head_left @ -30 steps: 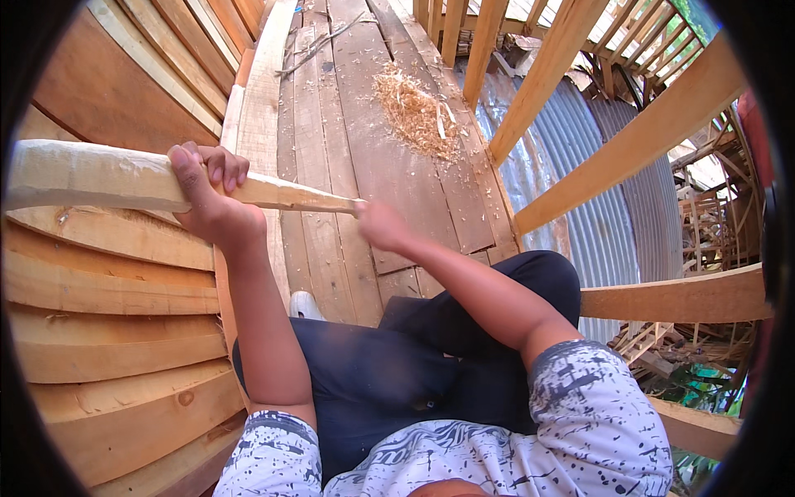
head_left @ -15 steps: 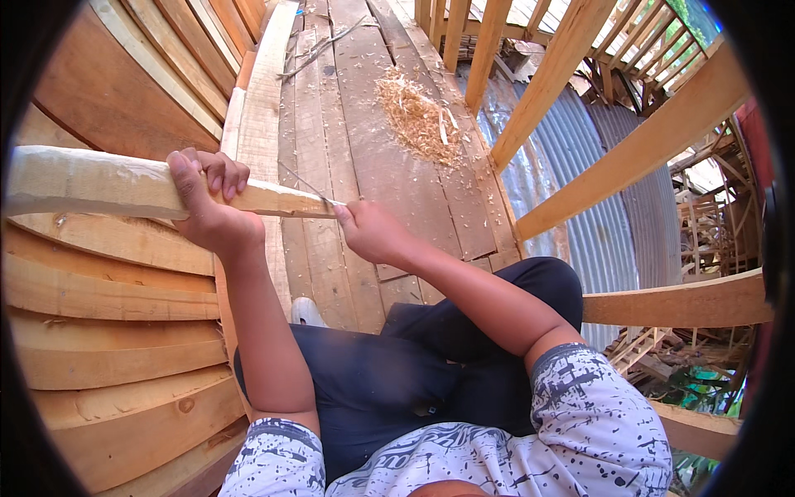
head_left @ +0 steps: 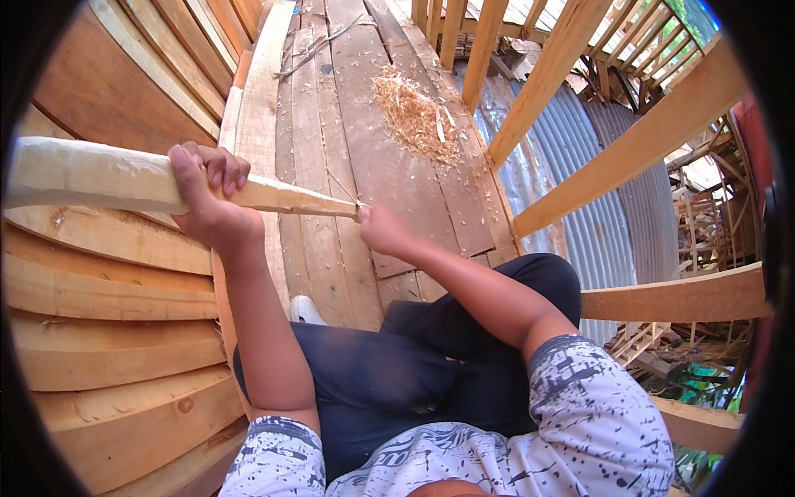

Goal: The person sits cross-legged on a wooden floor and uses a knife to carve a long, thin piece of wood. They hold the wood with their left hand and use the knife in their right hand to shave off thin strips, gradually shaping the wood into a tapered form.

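Note:
A long pale piece of wood (head_left: 99, 176) runs from the left rim toward the middle and narrows to a tapered tip. My left hand (head_left: 211, 186) is wrapped round it near its middle, thumb on the near side. At the tapered end is my right hand (head_left: 385, 229), its fingers closed on a knife. Only the knife's thin blade (head_left: 344, 187) shows, slanting up and left past the tip; its handle is hidden in my fist.
Wood shavings (head_left: 418, 116) lie heaped on the plank floor (head_left: 381, 157), with thin sticks (head_left: 319, 45) farther back. Stacked boards form a wall (head_left: 116, 331) at my left. Wooden railing posts (head_left: 538, 83) stand at my right, with corrugated metal sheets (head_left: 571, 182) beyond. My legs are folded below.
My right hand and the blade have slid to the right, out to the wood's tapered tip. My left hand keeps its grip in almost the same place.

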Demonstrator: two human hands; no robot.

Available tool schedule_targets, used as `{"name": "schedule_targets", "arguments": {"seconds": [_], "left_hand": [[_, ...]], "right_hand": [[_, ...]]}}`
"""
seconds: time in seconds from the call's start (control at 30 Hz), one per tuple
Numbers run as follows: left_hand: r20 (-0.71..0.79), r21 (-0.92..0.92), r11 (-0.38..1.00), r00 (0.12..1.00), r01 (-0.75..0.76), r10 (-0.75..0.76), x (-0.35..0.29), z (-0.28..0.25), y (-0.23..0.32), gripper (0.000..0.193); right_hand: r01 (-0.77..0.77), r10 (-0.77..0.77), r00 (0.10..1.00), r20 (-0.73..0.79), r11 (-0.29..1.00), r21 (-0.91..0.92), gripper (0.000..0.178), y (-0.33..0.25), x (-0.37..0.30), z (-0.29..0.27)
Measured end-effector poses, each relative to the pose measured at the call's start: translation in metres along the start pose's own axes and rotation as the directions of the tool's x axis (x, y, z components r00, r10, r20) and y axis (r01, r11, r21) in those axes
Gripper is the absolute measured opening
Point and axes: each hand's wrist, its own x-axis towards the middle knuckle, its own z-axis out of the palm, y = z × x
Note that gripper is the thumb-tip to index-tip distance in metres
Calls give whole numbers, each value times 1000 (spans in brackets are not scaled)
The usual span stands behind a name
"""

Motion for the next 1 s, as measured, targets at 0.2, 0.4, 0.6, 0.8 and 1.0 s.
{"name": "schedule_targets", "arguments": {"seconds": [0.2,0.4,0.6,0.8,1.0], "left_hand": [[-2,0,1000,1000,16,-16,0,-2,-2,31],[18,-29,999,1000,25,-25,3,-14,0,30],[86,-47,999,996,9,-5,1,-8,-3,28],[71,-33,999,997,-6,8,-2,-1,-5,29],[60,-58,998,998,-10,13,-1,-8,-3,35]], "right_hand": [[159,-152,986,-67,980,116,40,2,-1,2],[238,-237,966,-101,971,-5,48,-40,-20,-8],[26,-29,997,-76,999,-40,50,14,11,10],[115,-109,988,-107,992,54,50,21,4,7],[265,-258,954,-156,964,27,48,-10,-5,10]]}}
